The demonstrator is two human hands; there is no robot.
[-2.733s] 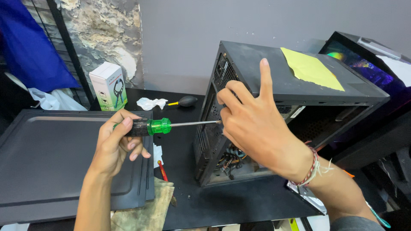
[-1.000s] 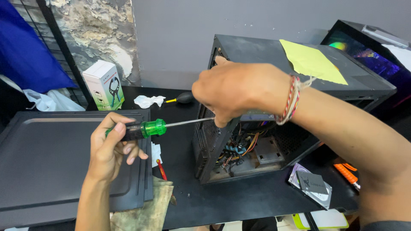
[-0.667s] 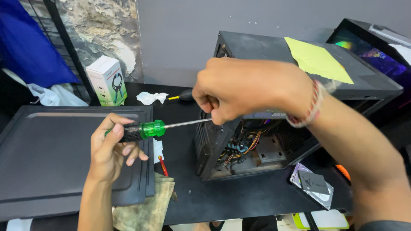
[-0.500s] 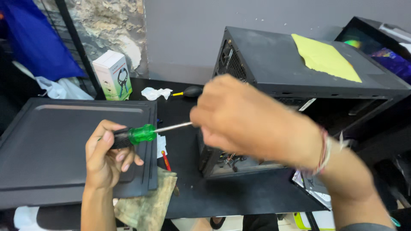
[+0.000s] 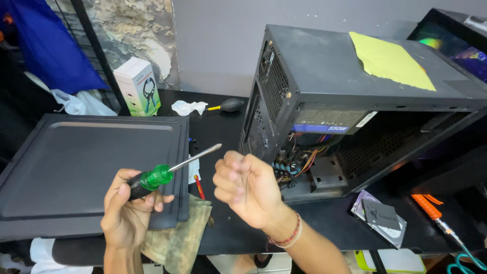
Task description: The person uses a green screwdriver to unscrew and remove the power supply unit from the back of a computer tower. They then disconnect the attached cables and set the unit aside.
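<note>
My left hand point(image 5: 127, 210) grips a screwdriver point(image 5: 162, 173) by its black and green handle. Its metal shaft points up and right, clear of the case. My right hand point(image 5: 243, 190) hovers in a loose fist just in front of the rear corner of the black computer case point(image 5: 324, 76); nothing shows between its fingers. The case stands on the black desk with its side open, showing coloured wires point(image 5: 299, 160) and a power supply. The removed side panel point(image 5: 86, 162) lies flat at the left, under my left hand.
A yellow cloth point(image 5: 390, 58) lies on top of the case. A white box point(image 5: 137, 86), a crumpled tissue point(image 5: 187, 107) and a black air blower point(image 5: 231, 105) sit at the back. Near the front are an olive rag point(image 5: 182, 238), a hard drive point(image 5: 380, 215) and an orange-handled tool point(image 5: 431, 208).
My right hand has come away from the back of the case and dropped toward me, closed in a fist. The screwdriver tip has pulled back from the case and tilted upward.
</note>
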